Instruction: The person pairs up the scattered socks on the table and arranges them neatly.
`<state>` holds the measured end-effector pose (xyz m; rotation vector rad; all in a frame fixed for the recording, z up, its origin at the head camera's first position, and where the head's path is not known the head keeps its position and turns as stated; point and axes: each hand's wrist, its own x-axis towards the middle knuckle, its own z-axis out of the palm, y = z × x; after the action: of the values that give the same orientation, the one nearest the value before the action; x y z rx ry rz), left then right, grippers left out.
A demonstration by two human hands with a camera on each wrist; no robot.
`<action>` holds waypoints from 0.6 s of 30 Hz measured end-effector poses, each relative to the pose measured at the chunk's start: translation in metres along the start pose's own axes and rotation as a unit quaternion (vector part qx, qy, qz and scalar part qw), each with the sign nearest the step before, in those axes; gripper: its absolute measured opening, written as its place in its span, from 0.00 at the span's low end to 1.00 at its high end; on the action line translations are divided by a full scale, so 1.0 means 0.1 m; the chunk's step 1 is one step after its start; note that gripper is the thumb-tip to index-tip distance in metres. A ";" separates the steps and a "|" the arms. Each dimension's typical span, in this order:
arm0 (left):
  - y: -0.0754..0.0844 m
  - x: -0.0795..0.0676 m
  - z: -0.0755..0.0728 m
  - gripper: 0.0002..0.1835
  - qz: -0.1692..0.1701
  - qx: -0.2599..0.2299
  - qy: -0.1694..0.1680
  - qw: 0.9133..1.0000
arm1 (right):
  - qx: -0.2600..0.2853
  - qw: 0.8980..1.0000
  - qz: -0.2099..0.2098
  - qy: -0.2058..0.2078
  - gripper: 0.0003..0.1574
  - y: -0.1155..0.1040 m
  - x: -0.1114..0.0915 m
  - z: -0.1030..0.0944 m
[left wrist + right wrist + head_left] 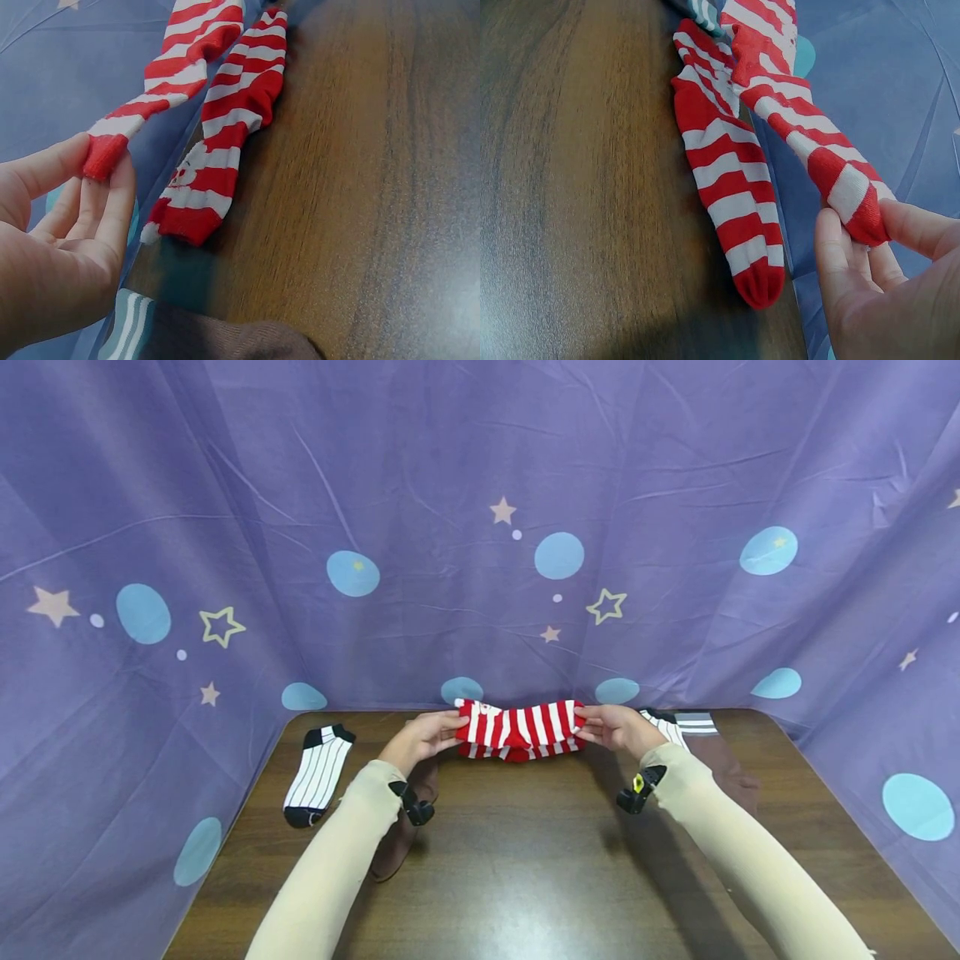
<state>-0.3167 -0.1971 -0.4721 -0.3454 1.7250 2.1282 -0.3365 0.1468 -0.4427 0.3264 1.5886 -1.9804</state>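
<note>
A red-and-white striped sock (532, 722) is stretched sideways between both hands at the back of the table. The left hand (423, 739) pinches its cuff between thumb and fingers, as the left wrist view shows. At the other end, the right hand (889, 289) pinches the red toe. Below the held sock, a second striped sock (225, 142) lies flat on the wood, its toe (759, 283) pointing to the right. In the head view the held sock partly covers it.
On the brown table (517, 843), a white sock with black lines (321, 777) lies at left. Beneath the left forearm is a brown sock (397, 843). Another black-and-white sock (666, 727) and a brown sock with a striped grey cuff (716, 756) lie at right. A purple curtain (450, 485) stands behind.
</note>
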 end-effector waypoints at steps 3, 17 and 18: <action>0.00 0.01 0.00 0.28 -0.002 0.005 0.000 1.000 | -0.005 1.000 -0.002 -0.002 0.03 0.00 0.00 0.00; -0.02 0.02 0.02 0.26 0.005 0.039 0.006 0.999 | -0.031 0.999 -0.002 0.011 0.04 0.04 0.08 0.00; -0.03 0.03 0.01 0.26 0.005 0.040 0.006 0.999 | -0.032 0.999 -0.001 0.017 0.05 0.04 0.08 0.00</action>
<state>-0.3180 -0.1948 -0.4752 -0.3277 1.8159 2.0620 -0.3408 0.1437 -0.4500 0.3339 1.6701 -1.9294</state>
